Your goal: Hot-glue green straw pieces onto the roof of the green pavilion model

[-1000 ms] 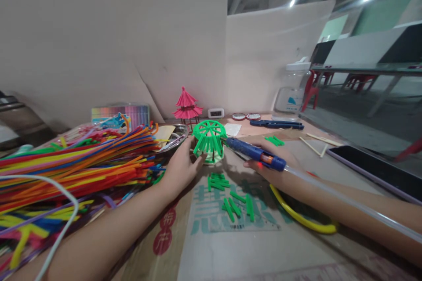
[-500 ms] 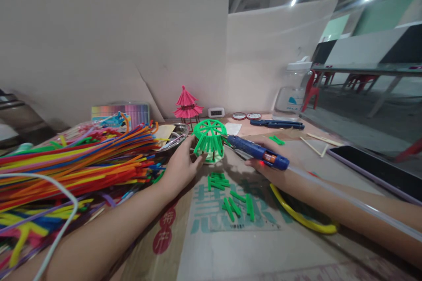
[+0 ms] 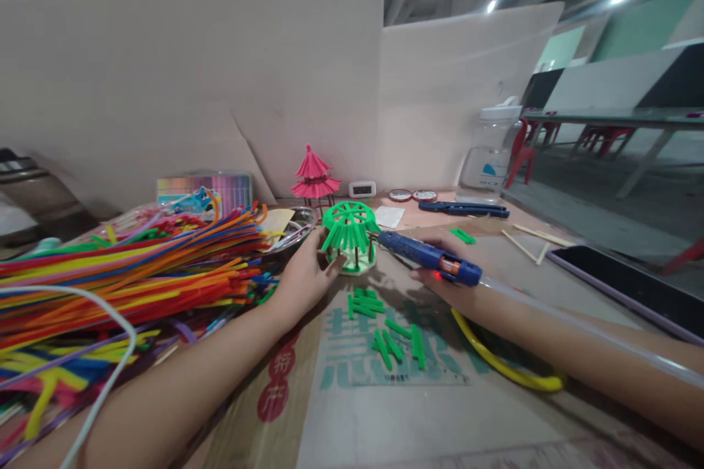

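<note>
In the middle of the table stands a small green pavilion model (image 3: 350,223), with a ring-and-spoke top, sloping green roof strips, brown posts and a pale base. My left hand (image 3: 308,271) grips its left side near the base, thumb in front. A blue glue gun (image 3: 426,253) with a lit red light is held in my right hand (image 3: 456,297). Its nozzle points left at the roof's right edge; whether they touch I cannot tell. Several cut green pipe cleaner pieces (image 3: 391,348) lie in front of the model. Behind it is a pink pavilion model (image 3: 312,179).
Bundles of coloured pipe cleaners (image 3: 137,271) cover the left side, crossed by a white cable (image 3: 124,322). A metal bowl (image 3: 308,229) sits behind my left hand. Rightward are a yellow pipe cleaner loop (image 3: 500,366), phone (image 3: 621,282), blue pliers-like tool (image 3: 465,209) and clear bottle (image 3: 484,161).
The pavilion model has tilted slightly, so more of its posts and base shows. Both hands keep their holds, and the glue gun nozzle stays at the roof's right edge.
</note>
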### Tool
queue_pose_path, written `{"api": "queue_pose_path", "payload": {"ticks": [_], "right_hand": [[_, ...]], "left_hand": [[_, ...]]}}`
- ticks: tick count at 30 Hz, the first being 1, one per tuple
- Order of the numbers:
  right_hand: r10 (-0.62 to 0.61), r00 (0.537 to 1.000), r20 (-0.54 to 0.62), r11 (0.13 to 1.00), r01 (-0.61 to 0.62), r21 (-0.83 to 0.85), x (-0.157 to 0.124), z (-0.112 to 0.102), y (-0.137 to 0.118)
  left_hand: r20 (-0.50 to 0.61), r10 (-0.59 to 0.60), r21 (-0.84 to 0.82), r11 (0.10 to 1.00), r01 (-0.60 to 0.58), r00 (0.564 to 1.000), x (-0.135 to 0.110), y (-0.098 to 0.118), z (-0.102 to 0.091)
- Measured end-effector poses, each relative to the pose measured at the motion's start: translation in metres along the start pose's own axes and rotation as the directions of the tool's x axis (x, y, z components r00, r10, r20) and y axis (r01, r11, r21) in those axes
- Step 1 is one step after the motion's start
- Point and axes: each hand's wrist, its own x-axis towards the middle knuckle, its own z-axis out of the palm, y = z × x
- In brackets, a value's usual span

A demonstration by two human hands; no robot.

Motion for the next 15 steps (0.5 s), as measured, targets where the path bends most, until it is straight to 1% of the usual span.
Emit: {"api": "queue_pose_path", "payload": {"ticks": [6,9,15], "right_hand": [[0.032,0.999,-0.016,0.999,-0.032,0.015,0.0011,0.0001,-0.005],[0.061,0.998,-0.016,0.998,-0.061,0.014,0.0013,-0.0002,-0.0071],[0.043,0.999,-0.015,0.999,-0.043,-0.005,0.0017,0.0004,-0.0064]], "left_hand": [[0.005,-0.004,-0.004,1.0,0.004,1.0,-0.0004,0.0001,0.0001],[-0.002,-0.013,0.029,0.999,0.013,1.0,-0.0008,0.0026,-0.0011],[0.007,-0.006,0.045,0.999,0.005,1.0,-0.0015,0.0066,-0.0036]]}}
